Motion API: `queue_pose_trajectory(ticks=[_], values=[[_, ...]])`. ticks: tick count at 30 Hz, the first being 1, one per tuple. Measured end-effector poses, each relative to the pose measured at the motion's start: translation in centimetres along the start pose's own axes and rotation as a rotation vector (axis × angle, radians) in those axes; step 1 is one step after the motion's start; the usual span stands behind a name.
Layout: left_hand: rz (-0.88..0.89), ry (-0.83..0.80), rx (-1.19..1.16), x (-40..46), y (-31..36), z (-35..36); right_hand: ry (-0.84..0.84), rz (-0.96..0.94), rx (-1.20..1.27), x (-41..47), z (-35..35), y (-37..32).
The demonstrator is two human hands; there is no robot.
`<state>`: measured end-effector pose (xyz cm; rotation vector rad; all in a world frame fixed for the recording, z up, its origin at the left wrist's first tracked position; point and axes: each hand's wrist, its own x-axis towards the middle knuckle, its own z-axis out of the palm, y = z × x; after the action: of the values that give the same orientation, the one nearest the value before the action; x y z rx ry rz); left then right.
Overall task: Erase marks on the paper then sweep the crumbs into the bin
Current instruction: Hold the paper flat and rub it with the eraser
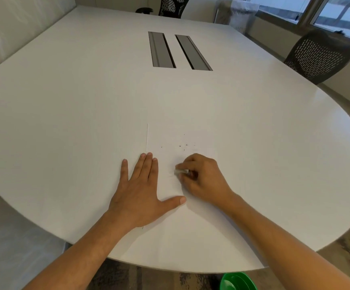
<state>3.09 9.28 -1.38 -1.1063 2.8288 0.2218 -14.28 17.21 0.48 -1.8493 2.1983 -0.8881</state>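
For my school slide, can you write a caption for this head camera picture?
Left hand holds the paper flat while the right hand rubs an eraser across it.

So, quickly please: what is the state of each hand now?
Left hand: open, flat, pressing on the paper.
Right hand: closed, gripping the eraser.

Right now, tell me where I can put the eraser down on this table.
Bare tabletop lies left of the left hand, and more lies right of the right hand toward the round edge. The paper is crowded: crumbs ahead, both hands and the eraser on it.
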Motion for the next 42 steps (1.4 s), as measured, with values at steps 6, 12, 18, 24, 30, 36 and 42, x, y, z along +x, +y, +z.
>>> queue_pose_trajectory(ticks=[6, 12, 18, 24, 30, 36, 42], values=[[-0.002, -0.008, 0.005, 0.0, 0.0, -0.1, 0.13, 0.131, -0.036, 5.0, -0.8, 2.5], [-0.003, 0.001, 0.0, 0.0, 0.0, 0.0, 0.111, 0.142, -0.037, 4.9, -0.6, 1.7], [0.002, -0.002, 0.007, 0.0, 0.0, 0.1, 0.023, -0.012, 0.01, 1.0, 0.3, 0.0], [-0.005, -0.02, 0.02, 0.0, 0.0, -0.2, 0.146, 0.165, -0.061, 6.5, -0.3, 3.0], [0.0, -0.005, 0.007, 0.0, 0.0, 0.0, 0.126, 0.136, -0.009, 3.8, -0.1, 1.1], [-0.001, -0.003, 0.004, -0.1, 0.0, 0.1, 0.071, 0.045, 0.012, 0.9, 0.1, 0.5], [-0.004, -0.015, 0.014, -0.1, 0.0, -0.2, 0.159, 0.221, -0.016, 5.9, -1.4, 3.5]])
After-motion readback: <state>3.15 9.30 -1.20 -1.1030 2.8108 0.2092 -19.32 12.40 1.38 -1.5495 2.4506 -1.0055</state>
